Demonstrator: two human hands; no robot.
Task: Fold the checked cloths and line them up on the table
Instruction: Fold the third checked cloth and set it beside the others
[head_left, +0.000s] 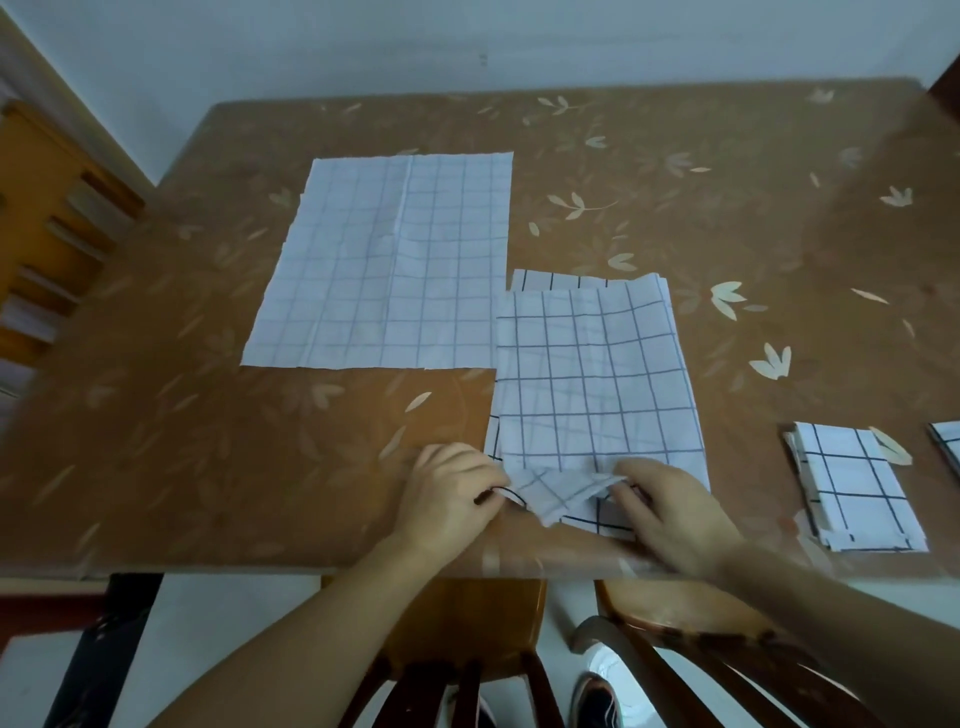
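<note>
My left hand (452, 493) and right hand (670, 514) both pinch the near edge of the checked cloth (592, 374), which lies at the table (260, 467) front. It looks thin and limp; I judge the corners the best hold

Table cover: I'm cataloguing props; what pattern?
Table cover: brown with pale leaf sprigs, head view.

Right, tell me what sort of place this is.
Probably a home dining room. A table with a leaf-print cover stands against a plain wall, wooden chairs are pulled up to it, and both hands fold a checked cloth there.
</note>
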